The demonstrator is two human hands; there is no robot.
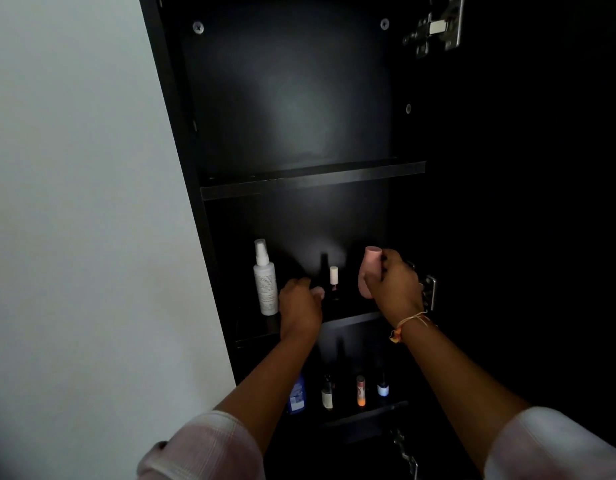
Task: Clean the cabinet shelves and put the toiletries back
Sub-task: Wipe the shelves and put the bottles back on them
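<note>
Curled round the pink bottle (368,271), the right hand (391,284) hung over the shelf (351,319); whether the left hand (299,304) held anything was unclear. Either could topple the nail polish (333,277) between them

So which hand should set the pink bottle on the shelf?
Right. The right hand already holds the pink bottle over the middle shelf; the left hand sits further left.

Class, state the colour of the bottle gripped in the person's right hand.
Pale pink; the bottle shows best in the head view, the only one.
</note>
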